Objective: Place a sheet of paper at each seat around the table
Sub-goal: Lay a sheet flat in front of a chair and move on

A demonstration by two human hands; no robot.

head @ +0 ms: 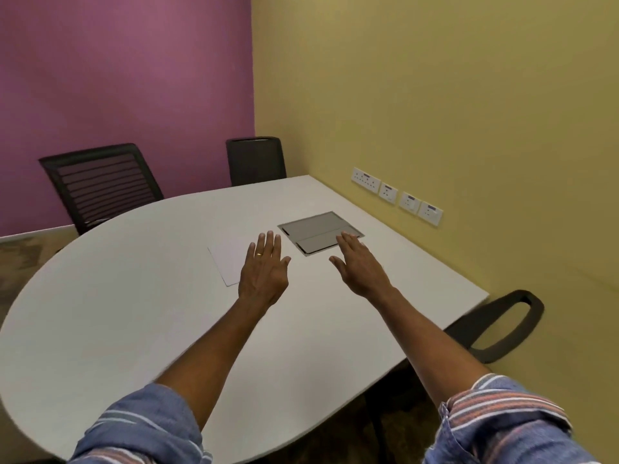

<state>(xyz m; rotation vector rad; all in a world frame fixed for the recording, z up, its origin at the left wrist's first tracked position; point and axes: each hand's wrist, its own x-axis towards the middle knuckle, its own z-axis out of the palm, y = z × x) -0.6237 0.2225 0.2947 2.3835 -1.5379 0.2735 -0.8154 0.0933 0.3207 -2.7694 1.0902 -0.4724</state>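
A stack of white paper lies near the middle of the white table, hard to tell apart from the tabletop. My left hand hovers flat over the paper's right edge, fingers apart, a ring on one finger, holding nothing. To its right my right hand is stretched out flat too, fingertips over the grey panel, with nothing in it. Both arms reach forward from striped rolled-up sleeves.
A grey cable-access panel is set into the tabletop. Black chairs stand at the far left, far middle and right side. Wall sockets line the yellow wall close to the table's right edge.
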